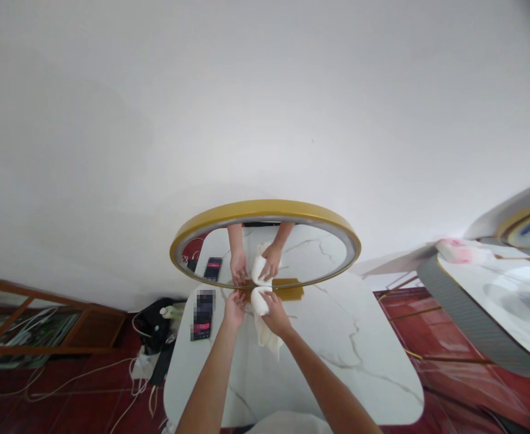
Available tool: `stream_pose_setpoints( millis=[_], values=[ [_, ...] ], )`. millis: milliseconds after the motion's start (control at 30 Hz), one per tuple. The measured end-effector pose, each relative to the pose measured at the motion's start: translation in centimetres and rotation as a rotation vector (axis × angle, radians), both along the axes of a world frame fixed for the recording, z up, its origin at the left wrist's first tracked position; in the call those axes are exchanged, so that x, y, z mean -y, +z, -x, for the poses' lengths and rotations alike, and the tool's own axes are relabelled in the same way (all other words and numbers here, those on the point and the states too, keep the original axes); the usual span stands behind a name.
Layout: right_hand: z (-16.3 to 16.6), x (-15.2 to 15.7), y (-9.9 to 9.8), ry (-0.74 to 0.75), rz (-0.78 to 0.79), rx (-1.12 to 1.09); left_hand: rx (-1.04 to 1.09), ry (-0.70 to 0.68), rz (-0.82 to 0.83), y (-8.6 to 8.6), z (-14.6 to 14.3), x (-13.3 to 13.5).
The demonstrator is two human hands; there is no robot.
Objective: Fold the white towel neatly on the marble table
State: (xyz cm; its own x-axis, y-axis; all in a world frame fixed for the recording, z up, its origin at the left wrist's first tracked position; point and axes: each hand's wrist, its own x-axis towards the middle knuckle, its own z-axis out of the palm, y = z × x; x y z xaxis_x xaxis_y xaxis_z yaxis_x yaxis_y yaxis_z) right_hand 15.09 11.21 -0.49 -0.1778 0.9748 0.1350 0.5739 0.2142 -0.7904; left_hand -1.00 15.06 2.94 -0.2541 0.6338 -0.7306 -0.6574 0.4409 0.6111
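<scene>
A round mirror in a gold frame stands on a gold base at the back of the table, against the wall. My right hand grips a white cloth, bunched against the mirror's lower edge, with its loose end trailing on the tabletop. Just left of the cloth, my left hand is held palm-up by the base, fingers slightly curled and apart, with nothing visible in it. Whether its fingertips touch the base I cannot tell. Both hands and the cloth are reflected in the glass.
The white marble-patterned table has rounded corners. A phone lies at its left. A second table on the right carries a pink-and-white packet and another gold-framed mirror. Cables and a black bag lie on the red floor.
</scene>
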Motion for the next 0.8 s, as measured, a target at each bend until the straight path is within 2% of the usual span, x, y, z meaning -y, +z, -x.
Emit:
stream_pose_setpoints(
  millis=[133,300,400,533,800],
  values=[
    [-3.3,0.8,-0.2,-0.080,0.003,-0.007,0.002,0.012,-0.029,-0.1,1.3,0.2],
    [-9.1,2.2,-0.8,-0.335,-0.052,-0.059,0.013,0.033,-0.105,-0.2,2.5,0.8],
    [-10.3,2.6,-0.5,-0.407,-0.079,-0.081,0.019,0.038,-0.127,-0.3,2.5,0.9],
    [-7.7,2.3,0.6,-0.418,-0.068,-0.119,0.023,0.033,-0.142,-0.2,1.9,1.0],
    [0.0,0.6,2.9,-0.216,-0.088,-0.143,0.027,0.012,-0.181,-0.4,1.9,1.3]
  ],
)
